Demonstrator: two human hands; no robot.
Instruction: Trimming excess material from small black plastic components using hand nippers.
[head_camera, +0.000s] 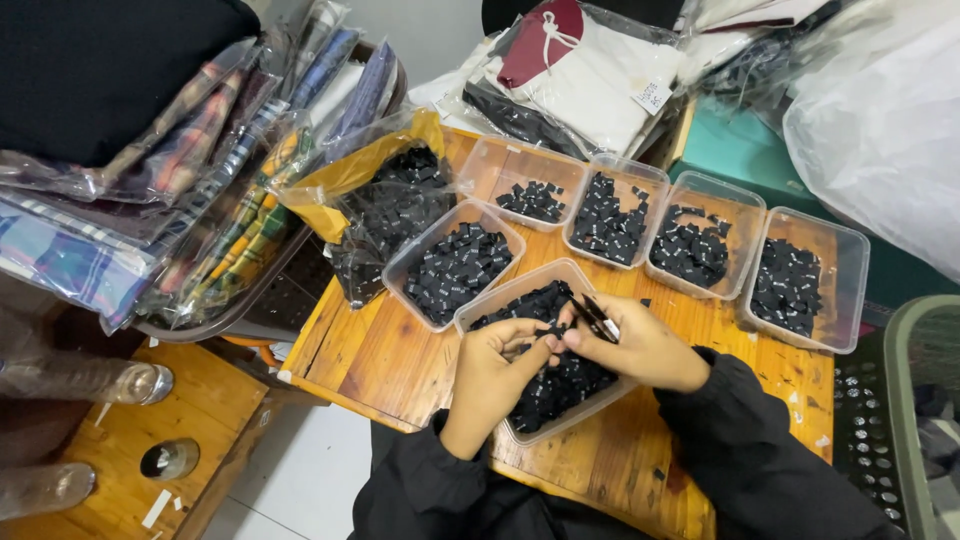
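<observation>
My left hand (492, 372) and my right hand (632, 347) meet over a clear plastic tray (497, 297) full of small black labels (560, 385) on a wooden table (390, 365). The right hand pinches a thin stack of black labels (597, 317) between thumb and fingers. The left hand's fingers pinch a single label at the near end of that stack. Both wrists are in black sleeves.
Five more clear trays of black labels stand behind: one at left (455, 265), then a row (530, 195), (612, 218), (700, 240), (800, 280). A yellow-and-clear bag of labels (385, 205) lies at the left. Bagged folded fabrics (170, 170) pile up left, bagged clothes (590, 75) behind.
</observation>
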